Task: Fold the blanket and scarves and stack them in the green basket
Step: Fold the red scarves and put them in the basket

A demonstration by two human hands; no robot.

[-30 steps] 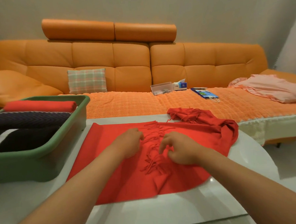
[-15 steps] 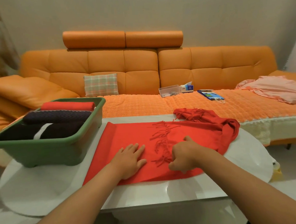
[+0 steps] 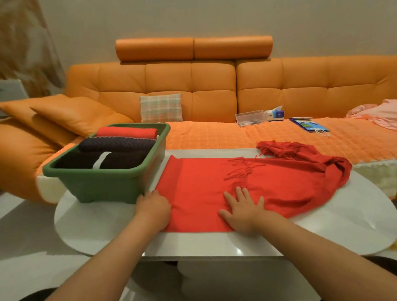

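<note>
Red scarf lies half-folded across the white table, just beside the green basket. At its near left corner the left hand curls over the edge; whether that grip has actually caught cloth I cannot tell. The right hand presses flat, grip wide, just below the fringe. I'd keep that palm as an anchor, carry the left fold across squarely, and smooth the bunched far end first, or the bundle won't sit level on the folded pieces already in the basket.
</note>
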